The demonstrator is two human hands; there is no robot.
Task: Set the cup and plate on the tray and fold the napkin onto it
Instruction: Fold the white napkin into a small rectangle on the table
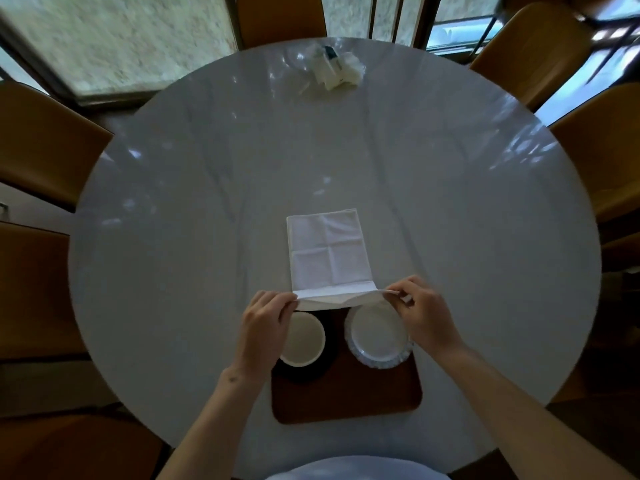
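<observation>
A brown tray (pixel 346 400) lies at the near edge of the round white table (pixel 173 237). On its far left stands a white cup (pixel 304 339) on a dark round mat. A white paper plate (pixel 375 336) with a fluted rim sits on the tray's far right. A white napkin (pixel 327 251) lies flat on the table just beyond the tray, creased into quarters. My left hand (pixel 265 322) pinches the napkin's near left corner, partly covering the cup. My right hand (pixel 424 313) pinches its near right corner. The near edge is lifted and turned up.
A pile of white packets and wrappers (pixel 332 69) lies at the table's far edge. Tan chairs (pixel 45 140) ring the table on the left, right and far side. Windows run behind them.
</observation>
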